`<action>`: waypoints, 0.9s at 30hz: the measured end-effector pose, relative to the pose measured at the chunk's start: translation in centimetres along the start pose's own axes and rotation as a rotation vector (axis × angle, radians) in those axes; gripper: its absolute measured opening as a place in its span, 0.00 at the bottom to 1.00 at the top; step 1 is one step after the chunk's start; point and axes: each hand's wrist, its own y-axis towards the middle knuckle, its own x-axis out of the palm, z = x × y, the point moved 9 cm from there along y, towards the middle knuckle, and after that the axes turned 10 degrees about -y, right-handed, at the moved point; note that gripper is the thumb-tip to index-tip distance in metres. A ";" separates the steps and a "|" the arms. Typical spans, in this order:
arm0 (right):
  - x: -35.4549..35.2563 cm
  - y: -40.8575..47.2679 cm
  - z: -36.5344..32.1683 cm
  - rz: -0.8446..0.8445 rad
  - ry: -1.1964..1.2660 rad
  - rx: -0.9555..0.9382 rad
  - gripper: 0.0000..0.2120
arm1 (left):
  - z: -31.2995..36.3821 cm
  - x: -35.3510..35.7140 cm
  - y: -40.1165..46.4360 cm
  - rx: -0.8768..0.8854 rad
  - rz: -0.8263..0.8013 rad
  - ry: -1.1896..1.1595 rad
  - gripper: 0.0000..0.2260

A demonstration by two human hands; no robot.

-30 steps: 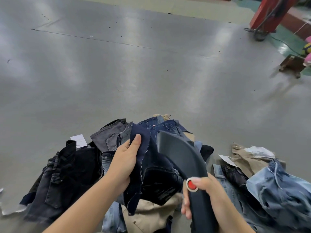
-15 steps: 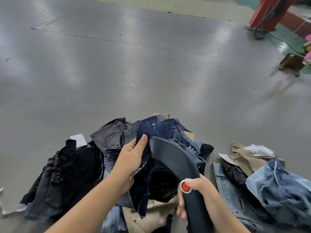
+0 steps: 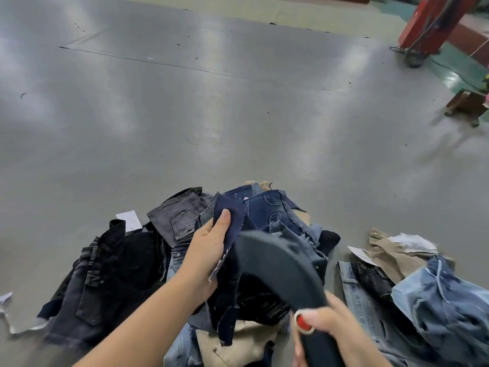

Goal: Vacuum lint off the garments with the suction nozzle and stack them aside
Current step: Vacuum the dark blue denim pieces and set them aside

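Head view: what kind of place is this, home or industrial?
Likely a garment factory or workshop floor, not a home. Cues: a wide grey work surface heaped with denim garments bearing paper tags, and a red machine column with cables at the far right.

The left hand (image 3: 209, 250) pinches a dark navy cloth piece (image 3: 229, 221) above the pile of jeans (image 3: 169, 247). Just right of this grip, the right hand (image 3: 336, 329) holds the dark suction nozzle (image 3: 277, 263), its mouth touching the cloth.
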 end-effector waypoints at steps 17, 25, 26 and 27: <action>-3.7 0.3 -2.9 0.138 0.073 -0.111 0.20 | 1.0 -0.9 0.2 0.004 -0.001 0.008 0.11; -0.6 0.4 -0.2 0.029 0.139 -0.015 0.15 | 0.1 0.8 -0.1 -0.115 -0.224 -0.048 0.12; -1.0 0.3 -0.6 0.040 0.138 -0.031 0.17 | 0.4 0.8 0.0 -0.086 -0.241 -0.028 0.12; -1.6 0.2 -1.1 0.048 0.108 -0.053 0.18 | 0.7 0.6 0.2 -0.046 -0.237 -0.011 0.12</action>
